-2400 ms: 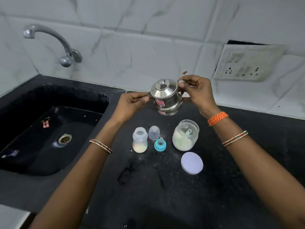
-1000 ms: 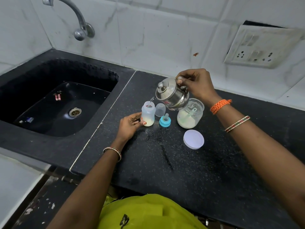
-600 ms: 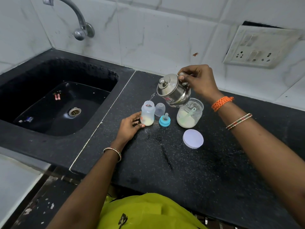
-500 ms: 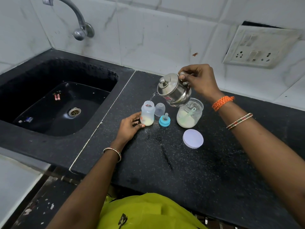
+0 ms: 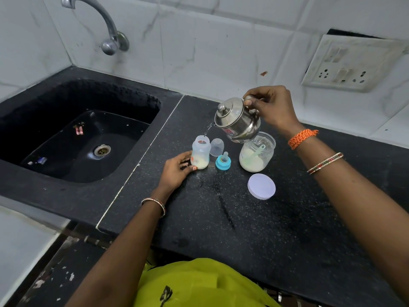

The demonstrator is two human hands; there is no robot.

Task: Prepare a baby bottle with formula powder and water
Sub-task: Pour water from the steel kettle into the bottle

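A small clear baby bottle point(image 5: 201, 155) stands open on the black counter point(image 5: 254, 222), with pale powder at its bottom. My left hand point(image 5: 177, 171) rests against its base, fingers touching it. My right hand point(image 5: 271, 108) grips the handle of a small steel kettle point(image 5: 238, 120), tilted left above the bottle. A thin stream of water runs from the spout into the bottle's mouth. The blue-ringed teat point(image 5: 223, 162) and clear cap point(image 5: 217, 147) lie just right of the bottle. An open glass jar of formula powder point(image 5: 256, 155) with a scoop inside stands under the kettle.
The jar's white lid point(image 5: 261, 186) lies flat on the counter, nearer to me. A black sink point(image 5: 77, 138) with a drain is to the left, below a wall tap point(image 5: 106, 27). A socket panel point(image 5: 352, 63) is on the tiled wall at right.
My left hand let go of the kettle and dropped to the bottle's base. My right hand tipped the kettle left over the bottle, and water now pours in.
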